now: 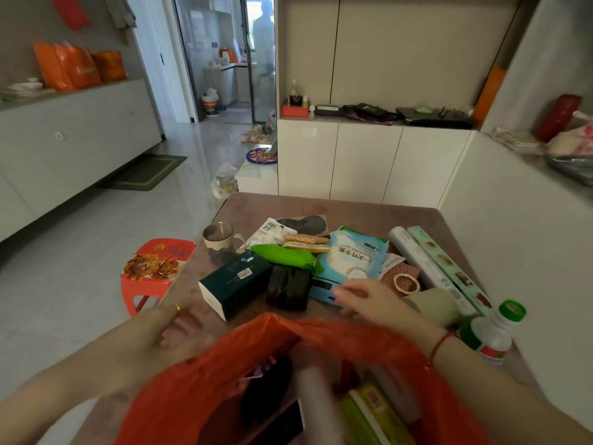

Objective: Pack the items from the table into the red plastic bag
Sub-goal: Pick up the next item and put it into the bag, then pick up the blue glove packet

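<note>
The right hand (362,297) is loose and empty, fingers spread over the near edge of the blue glove packet (349,256), seemingly about to take it. The left hand (173,329) lies flat and empty on the tabletop (369,216), just beside the rim of the red plastic bag (199,387), without gripping it. The bag sits open at the near edge and already holds several things: a dark item, a white roll, and green-and-yellow packs. By my judgement the packing is partly done. Still out are a dark green box (234,284), a dark brown block (288,289), a green packet (284,255), a cup (219,236), long boxes (442,264), a bangle (406,283) and a bottle (494,332).
</note>
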A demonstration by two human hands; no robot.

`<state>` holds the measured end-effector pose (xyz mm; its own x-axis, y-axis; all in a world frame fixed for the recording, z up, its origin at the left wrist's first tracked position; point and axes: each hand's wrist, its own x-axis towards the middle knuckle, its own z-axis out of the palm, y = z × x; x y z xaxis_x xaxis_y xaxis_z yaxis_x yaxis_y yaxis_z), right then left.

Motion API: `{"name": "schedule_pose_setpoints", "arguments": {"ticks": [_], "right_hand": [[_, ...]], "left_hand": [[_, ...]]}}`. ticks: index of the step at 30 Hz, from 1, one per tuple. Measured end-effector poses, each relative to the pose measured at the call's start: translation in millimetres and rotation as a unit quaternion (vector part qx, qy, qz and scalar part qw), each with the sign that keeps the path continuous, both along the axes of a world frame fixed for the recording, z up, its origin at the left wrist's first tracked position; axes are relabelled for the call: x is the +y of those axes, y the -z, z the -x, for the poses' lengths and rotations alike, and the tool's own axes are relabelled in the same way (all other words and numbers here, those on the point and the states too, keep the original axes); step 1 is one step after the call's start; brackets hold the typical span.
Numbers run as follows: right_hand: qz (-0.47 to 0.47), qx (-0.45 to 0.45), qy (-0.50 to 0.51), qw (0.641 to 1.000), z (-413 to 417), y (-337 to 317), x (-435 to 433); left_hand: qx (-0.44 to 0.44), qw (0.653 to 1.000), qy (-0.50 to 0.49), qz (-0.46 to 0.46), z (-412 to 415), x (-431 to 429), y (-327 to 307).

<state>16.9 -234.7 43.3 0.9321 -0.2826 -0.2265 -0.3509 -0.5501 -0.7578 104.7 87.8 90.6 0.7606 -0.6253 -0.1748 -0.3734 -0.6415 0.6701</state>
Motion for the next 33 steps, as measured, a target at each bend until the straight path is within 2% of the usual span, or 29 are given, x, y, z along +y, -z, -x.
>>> {"name": "schedule_pose_setpoints", "arguments": {"ticks": [1, 3, 6, 10, 16, 19, 23, 26, 30, 32, 33], "right_hand": [[-0.041, -0.017, 0.096, 0.994, -13.1, 3.2, -17.5], [-0.087, 0.017, 0.239, 0.967, -32.8, 14.3, -53.0], [-0.152, 0.094, 0.316, 0.932, -52.3, 36.4, -77.6], [-0.157, 0.147, 0.322, 0.922, -73.8, 82.6, -93.1], [-0.128, 0.092, 0.323, 0.933, -80.8, 109.8, -99.8], [-0.082, -0.005, 0.290, 0.954, -76.0, 92.1, -99.3], [-0.087, -0.173, 0.302, 0.934, -62.3, 49.0, -94.4], [-0.148, -0.274, 0.234, 0.921, -44.0, 19.9, -89.7], [-0.171, -0.236, 0.159, 0.943, -30.8, 8.0, -83.7], [-0.223, -0.190, 0.139, 0.946, -32.6, 10.8, -86.2], [-0.268, -0.170, 0.155, 0.936, -35.9, 12.7, -91.9]], "left_hand": [[0.018, 1.000, 0.009, 0.010, -2.4, -16.6, -3.9], [0.029, 0.998, 0.034, 0.038, -12.9, -57.1, -5.5], [0.083, 0.993, 0.042, 0.067, -37.2, -115.0, 10.6], [0.162, 0.983, 0.036, 0.074, -67.6, -185.2, 31.2], [0.284, 0.956, -0.017, 0.075, -90.5, -249.6, 68.2], [0.319, 0.944, -0.023, 0.082, -91.3, -265.7, 77.7], [0.357, 0.922, -0.038, 0.144, -83.0, -279.7, 77.7], [0.407, 0.883, -0.054, 0.226, -80.7, -284.9, 78.7], [0.479, 0.818, -0.095, 0.304, -85.0, -276.9, 73.9], [0.462, 0.817, -0.126, 0.322, -88.3, -271.2, 72.0], [0.446, 0.818, -0.147, 0.332, -92.2, -266.8, 71.5]]}}
